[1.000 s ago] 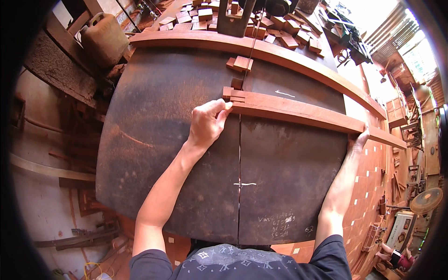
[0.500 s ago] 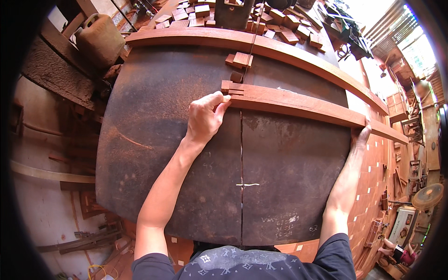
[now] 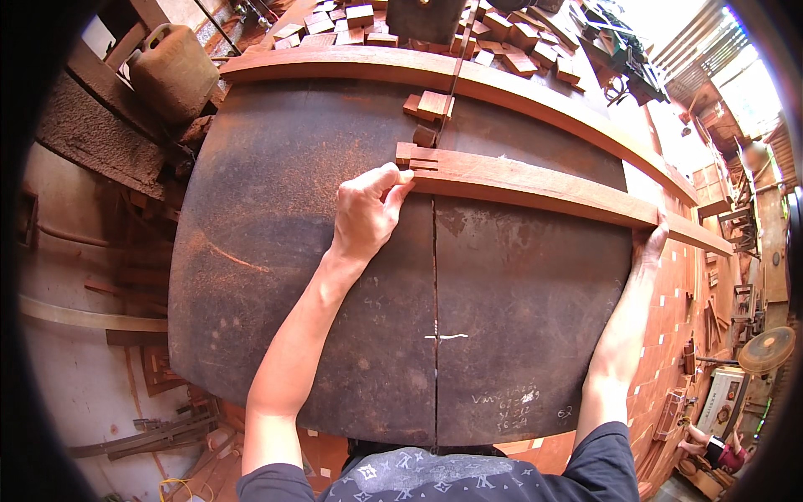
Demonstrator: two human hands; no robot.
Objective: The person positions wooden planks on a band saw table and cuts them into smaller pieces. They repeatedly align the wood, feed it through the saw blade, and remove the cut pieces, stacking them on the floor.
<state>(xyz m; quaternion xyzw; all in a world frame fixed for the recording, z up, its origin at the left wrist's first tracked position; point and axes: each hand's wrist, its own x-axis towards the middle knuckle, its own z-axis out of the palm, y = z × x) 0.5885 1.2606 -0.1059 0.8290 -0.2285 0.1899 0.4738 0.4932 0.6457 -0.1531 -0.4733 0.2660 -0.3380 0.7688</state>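
A long reddish-brown wooden beam (image 3: 535,186) lies across the dark saw table (image 3: 519,309), with narrow slots cut in its left end. My left hand (image 3: 368,207) is closed at that end, thumb and fingertips pinching its near edge. Farther right, my right hand (image 3: 648,243) grips the near side of the same beam; some of its fingers are hidden. Just beyond the slotted end stands the thin upright saw blade (image 3: 457,75). Small wood offcuts (image 3: 434,105) and a dark little block (image 3: 424,135) sit beside the blade.
A second long beam (image 3: 351,58) spans the far side of the table. Behind it lies a heap of cut wood blocks (image 3: 520,35). A dusty jerrycan (image 3: 176,75) stands far left. At right are a fan (image 3: 766,350) and, lower down, another person (image 3: 726,452).
The view has shifted very slightly. Both hands keep their hold, and the beam stays in nearly the same place by the blade.
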